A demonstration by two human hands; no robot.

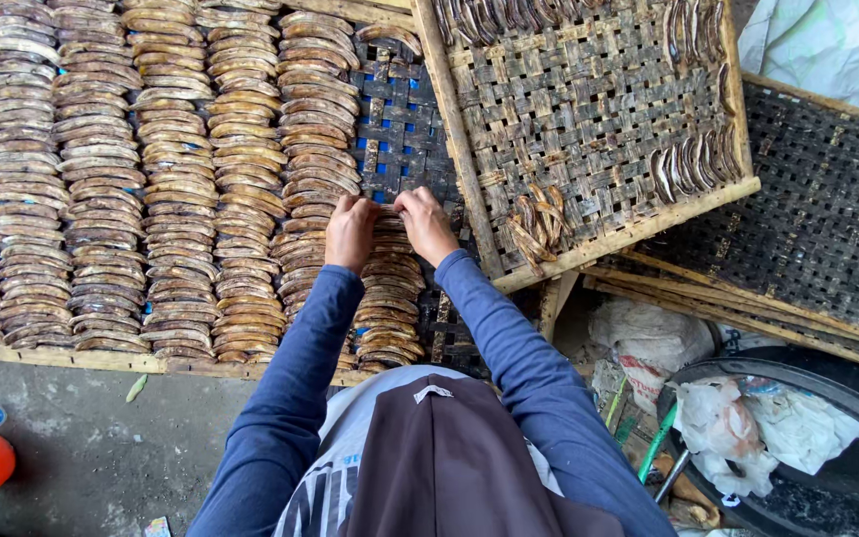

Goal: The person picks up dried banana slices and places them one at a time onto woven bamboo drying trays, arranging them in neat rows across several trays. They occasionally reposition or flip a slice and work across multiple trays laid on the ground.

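Blue sleeves nearest, reaching forward. Left hand, right hand side by side, fingers curled, pressed on top slice of unfinished row on woven tray. Best practice: overlap each slice evenly, keep row straight with neighbouring rows left of fingers.

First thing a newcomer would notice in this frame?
The long rows of overlapping brown dried slices that fill the woven tray at left. Next, the left hand and right hand, side by side on the last, half-filled row at centre. A second woven tray, nearly bare, lies tilted at upper right.
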